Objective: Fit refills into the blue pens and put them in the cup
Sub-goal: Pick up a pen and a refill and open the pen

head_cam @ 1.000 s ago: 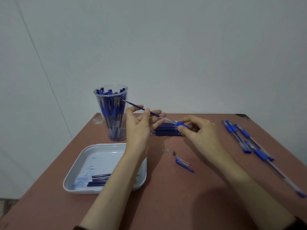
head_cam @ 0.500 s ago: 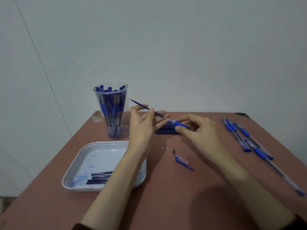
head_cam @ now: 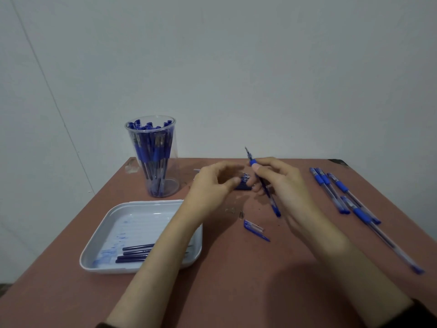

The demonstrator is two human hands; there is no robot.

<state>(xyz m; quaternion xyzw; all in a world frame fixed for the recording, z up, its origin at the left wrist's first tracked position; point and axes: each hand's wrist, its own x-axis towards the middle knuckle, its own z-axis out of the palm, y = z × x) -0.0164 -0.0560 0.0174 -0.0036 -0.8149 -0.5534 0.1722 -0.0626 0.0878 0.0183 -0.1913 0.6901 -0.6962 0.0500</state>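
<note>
Plain grey wall behind; a reddish-brown table (head_cam: 236, 292) fills the lower frame. At centre is a blue pen (head_cam: 272, 202), tilted w/ its tip up and to the left. Its blue grip sits at the thumb and the clear barrel runs down-right to a blue end. Any print on the barrel is too small to read. The right hand (head_cam: 283, 183) grips the pen, thumb and fingers curled round the grip section, forearm coming in from lower right. The left hand (head_cam: 212, 185) is just left of it and apart from the pen. It is motion-blurred, fingers loosely curled w/ nothing seen in them. Between and behind the hands a pile of dark blue refills (head_cam: 244, 183) lies on the table, partly hidden. Below the hands are a small metal tip piece (head_cam: 241, 214) and a blue cap (head_cam: 254, 228), near each other but not touching. At upper left a clear cup (head_cam: 172, 183) stands upright, packed w/ cup pens (head_cam: 153, 152) whose label bands can't be read. At lower left a white tray (head_cam: 132, 221) w/ blue ink smears holds a few tray refills (head_cam: 134, 253); the left forearm crosses its right side. At right a row of loose pens (head_cam: 331, 188) lies on the table, well apart from the hands.
</note>
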